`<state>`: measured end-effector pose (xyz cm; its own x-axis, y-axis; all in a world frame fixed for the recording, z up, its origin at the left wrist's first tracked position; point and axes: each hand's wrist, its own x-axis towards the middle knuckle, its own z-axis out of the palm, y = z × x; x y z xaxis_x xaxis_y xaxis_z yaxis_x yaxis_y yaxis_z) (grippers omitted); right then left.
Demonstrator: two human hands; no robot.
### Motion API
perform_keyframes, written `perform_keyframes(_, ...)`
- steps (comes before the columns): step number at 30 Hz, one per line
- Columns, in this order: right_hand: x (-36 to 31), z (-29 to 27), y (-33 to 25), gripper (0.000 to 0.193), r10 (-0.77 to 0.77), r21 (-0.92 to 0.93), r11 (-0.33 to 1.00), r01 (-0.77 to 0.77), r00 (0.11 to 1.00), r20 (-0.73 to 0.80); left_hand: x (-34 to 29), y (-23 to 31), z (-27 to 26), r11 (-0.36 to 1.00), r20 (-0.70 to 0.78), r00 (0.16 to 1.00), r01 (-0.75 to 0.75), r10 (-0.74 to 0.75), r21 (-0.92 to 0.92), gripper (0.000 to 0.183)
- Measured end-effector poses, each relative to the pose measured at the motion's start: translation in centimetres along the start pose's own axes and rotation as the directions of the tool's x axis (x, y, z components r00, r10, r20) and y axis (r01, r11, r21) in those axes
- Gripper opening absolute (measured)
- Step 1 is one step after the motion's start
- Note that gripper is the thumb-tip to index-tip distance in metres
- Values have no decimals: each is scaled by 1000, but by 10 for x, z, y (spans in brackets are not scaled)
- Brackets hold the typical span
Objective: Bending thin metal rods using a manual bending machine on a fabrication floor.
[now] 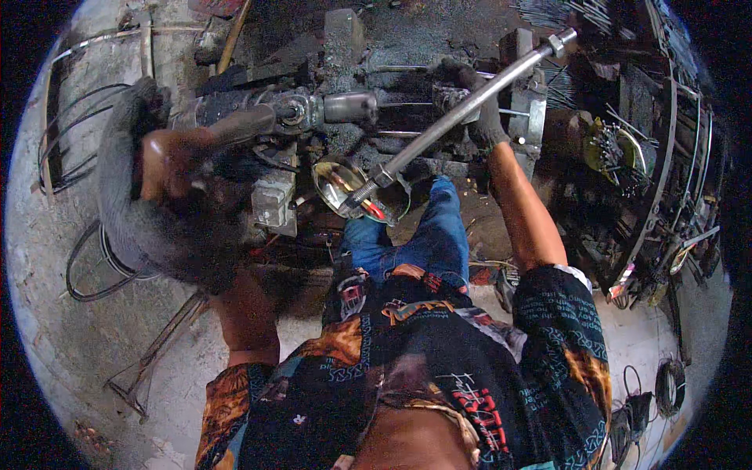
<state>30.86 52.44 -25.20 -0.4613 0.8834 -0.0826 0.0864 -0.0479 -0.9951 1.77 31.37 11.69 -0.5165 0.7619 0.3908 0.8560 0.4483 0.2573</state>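
My patterned black T-shirt fills the near edge, blue jeans just beyond. By my knees sits a round dish, something red-tipped in it, and the threaded end of a long steel bar crosses over it. Here's my gloved left hand, up at the left, badly blurred, a brown shape showing against it; I can't tell how far my fingers close or whether they grip that. Farther on, my gloved right hand reaches into the machine, partly behind the bar, which slants up rightward to a nut; its grip is hidden, so I can't tell. Beyond it, thin metal rods lie bunched.
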Motion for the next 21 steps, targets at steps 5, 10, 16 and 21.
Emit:
perform_keyframes(5,-7,-19,39,47,74,57,995,-78,995,71,3,13,1,994,5,998,69,-69,-82,23)
perform_keyframes(10,0,-11,41,47,105,107,988,-111,993,61,1,10,8,805,143,967,254,-210,-536,18)
perform_keyframes(16,-9,4,-9,49,276,59,959,-275,961,5,0,9,6,899,54,987,163,-155,-406,22)
perform_keyframes(21,-8,3,-24,49,227,73,971,-229,973,37,3,9,5,906,29,990,136,-136,-401,26)
